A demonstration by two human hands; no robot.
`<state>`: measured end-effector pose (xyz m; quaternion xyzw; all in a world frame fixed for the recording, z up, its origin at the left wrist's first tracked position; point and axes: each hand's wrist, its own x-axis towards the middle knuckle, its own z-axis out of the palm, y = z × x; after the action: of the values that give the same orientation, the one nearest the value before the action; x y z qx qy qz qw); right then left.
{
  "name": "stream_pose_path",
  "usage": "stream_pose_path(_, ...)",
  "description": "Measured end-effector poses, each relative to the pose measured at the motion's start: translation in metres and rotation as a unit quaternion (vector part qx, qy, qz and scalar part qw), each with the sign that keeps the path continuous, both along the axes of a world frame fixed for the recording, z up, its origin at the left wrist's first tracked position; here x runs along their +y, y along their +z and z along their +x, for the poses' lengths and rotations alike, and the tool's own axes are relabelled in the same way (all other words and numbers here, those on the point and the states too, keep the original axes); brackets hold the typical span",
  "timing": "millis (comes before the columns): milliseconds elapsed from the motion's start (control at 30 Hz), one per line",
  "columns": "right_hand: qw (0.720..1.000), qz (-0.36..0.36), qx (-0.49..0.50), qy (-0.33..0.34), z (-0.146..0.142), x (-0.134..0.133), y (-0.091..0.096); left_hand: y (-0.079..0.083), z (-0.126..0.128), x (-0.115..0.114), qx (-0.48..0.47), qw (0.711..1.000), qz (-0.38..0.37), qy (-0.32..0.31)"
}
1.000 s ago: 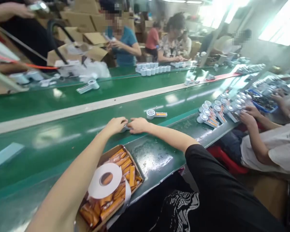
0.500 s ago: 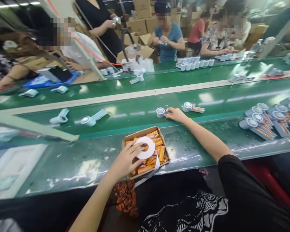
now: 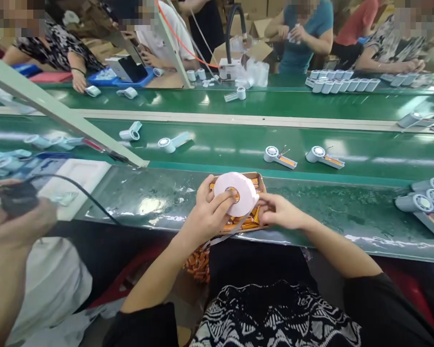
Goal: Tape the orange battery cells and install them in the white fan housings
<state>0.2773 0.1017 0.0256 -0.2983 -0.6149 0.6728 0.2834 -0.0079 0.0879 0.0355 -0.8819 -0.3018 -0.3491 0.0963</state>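
Note:
My left hand grips a roll of white tape, with fingertips reaching into its core. From the roll a loose strip trails down to the left. My right hand is at the roll's right edge, its finger and thumb closed on the tape there; the exact contact is small. Under the roll is a cardboard box of orange-wrapped cells, partly covered by both hands. Beyond it, two handheld fan bodies, a nearer one and another to its right, lie on the green belt with orange cells in their handles.
More fan bodies are grouped at right. Light-blue housings lie farther left on the belt. A slanted metal post crosses at left. Beside me, a co-worker's hand holds a dark corded object. Several people sit opposite.
My right hand has left the fan body on the belt and come back to the tape roll. My left hand has raised and tilted the roll. The camera view has shifted.

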Motion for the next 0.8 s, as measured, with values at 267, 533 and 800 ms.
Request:
stream_pose_path(267,0.976,-0.096,0.022,0.194,-0.056,-0.063,-0.024,-0.001,-0.053,0.002,-0.024,0.991,0.075,0.111)
stream_pose_path(533,0.990,-0.038,0.016,0.134,-0.063,-0.029,-0.002,-0.002,-0.049,-0.027,-0.034,0.995,0.092,0.034)
stream_pose_path(800,0.838,0.286,-0.222,0.408,-0.083,-0.055,-0.019,-0.009,-0.090,-0.008,-0.438,0.861,-0.192,0.173)
